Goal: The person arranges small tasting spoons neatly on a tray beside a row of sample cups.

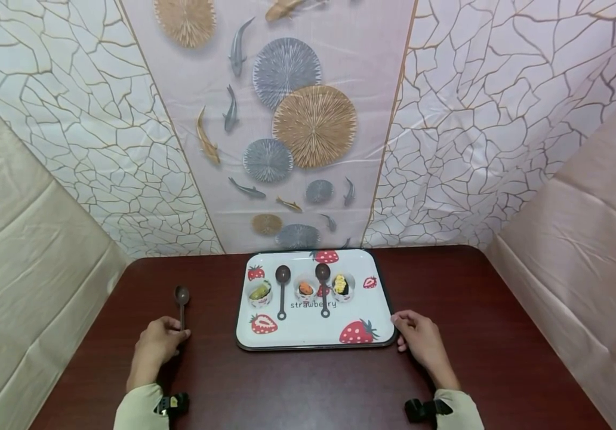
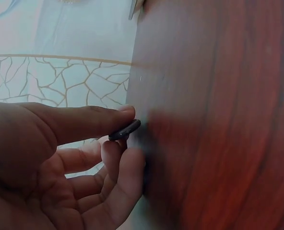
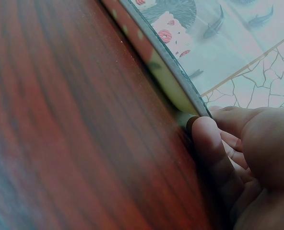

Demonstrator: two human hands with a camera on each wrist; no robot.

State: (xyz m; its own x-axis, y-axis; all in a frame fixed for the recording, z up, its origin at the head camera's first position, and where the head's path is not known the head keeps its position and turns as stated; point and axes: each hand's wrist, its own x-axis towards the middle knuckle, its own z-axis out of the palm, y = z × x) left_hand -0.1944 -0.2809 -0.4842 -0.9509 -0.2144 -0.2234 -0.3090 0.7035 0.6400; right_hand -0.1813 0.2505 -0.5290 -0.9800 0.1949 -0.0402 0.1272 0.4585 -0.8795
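On the left of the table in the head view, my left hand (image 1: 159, 343) pinches the handle end of a dark brown spoon (image 1: 181, 295), whose bowl points away from me. The left wrist view shows the spoon's handle end (image 2: 125, 130) between thumb and fingers. My right hand (image 1: 421, 335) holds the right edge of a white strawberry-print tray (image 1: 308, 335) with a dark rim. In the right wrist view the thumb and fingers (image 3: 207, 132) close on the tray rim (image 3: 175, 72) near its corner.
On the tray lie two more brown spoons (image 1: 282, 275) (image 1: 323, 273) with ringed handle ends. Three small paper cups hold food: a green piece (image 1: 259, 291), an orange piece (image 1: 305, 288) and a yellow-topped piece (image 1: 341, 285). A patterned curtain (image 1: 308, 197) hangs behind the dark wooden table (image 1: 297, 388).
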